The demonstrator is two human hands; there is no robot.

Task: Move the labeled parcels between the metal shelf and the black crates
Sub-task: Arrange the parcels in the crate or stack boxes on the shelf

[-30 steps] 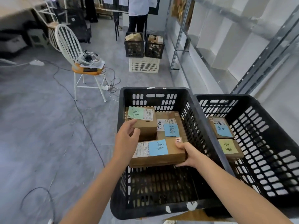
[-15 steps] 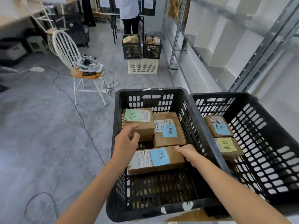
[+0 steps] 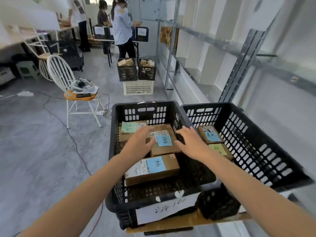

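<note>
Head view: the right hand [image 3: 189, 143] had let go of the near parcel [image 3: 153, 170], now lying by the left crate's [image 3: 145, 103] near wall. Both it and the left hand [image 3: 139, 142], fingers straight, loosely spread and holding nothing, had moved over the blue-labelled parcel [image 3: 165, 148] toward the far right corner, probably the next pick.

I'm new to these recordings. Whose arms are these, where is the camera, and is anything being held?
No machine here: a person works bare-handed, filmed by one camera worn on the head, looking forward and down. The left hand and right hand reach with spread fingers over the middle parcel in the left crate, gripping nothing. That crate holds three labelled cardboard parcels; the right crate holds two. The metal shelf stands to the right.
</note>
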